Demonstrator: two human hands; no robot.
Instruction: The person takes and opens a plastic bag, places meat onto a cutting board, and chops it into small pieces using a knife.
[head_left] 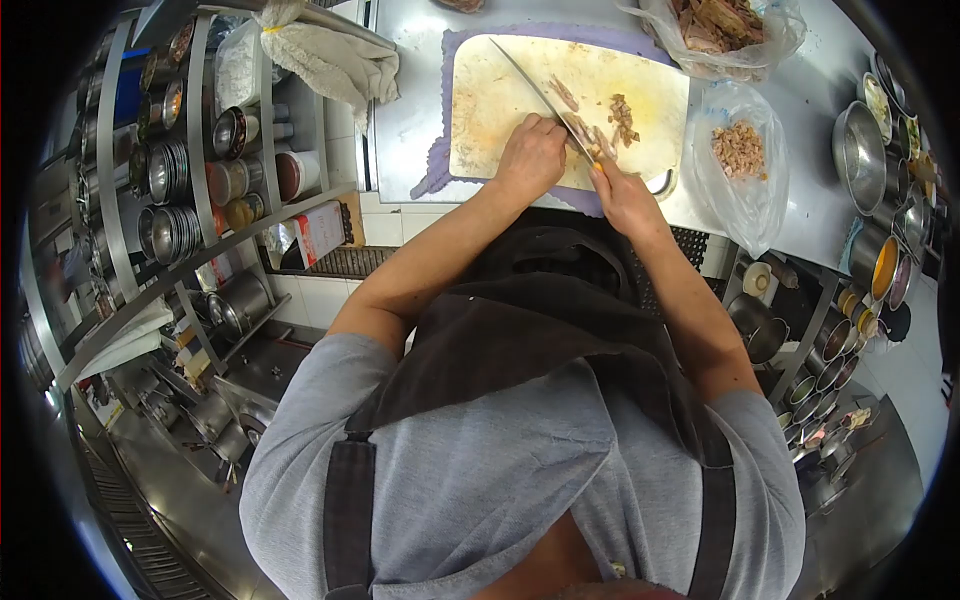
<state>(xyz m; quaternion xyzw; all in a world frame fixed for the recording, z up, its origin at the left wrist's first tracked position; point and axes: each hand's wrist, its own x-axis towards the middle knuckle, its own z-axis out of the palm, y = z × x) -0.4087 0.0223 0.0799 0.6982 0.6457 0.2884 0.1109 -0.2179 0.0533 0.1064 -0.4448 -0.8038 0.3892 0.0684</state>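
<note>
My right hand [628,198] grips a long kitchen knife [533,86] by its yellow handle, the blade slanting toward the far left across a white cutting board [490,110]. Just left of the blade, my left hand [534,156] rests on the board with its fingers curled under; whatever they hold is hidden. Small chopped meat pieces [624,120] lie right of the knife. A few meat strips [563,95] sit near the middle of the board, and more cut pieces are beside the blade close to my right hand.
A purple cloth [437,160] lies under the board on the metal table [410,120]. To the right are a clear bag of diced meat [738,150] and a bag of larger meat chunks [715,25]. Metal bowls [858,155] line the right edge; a towel [335,60] hangs at left.
</note>
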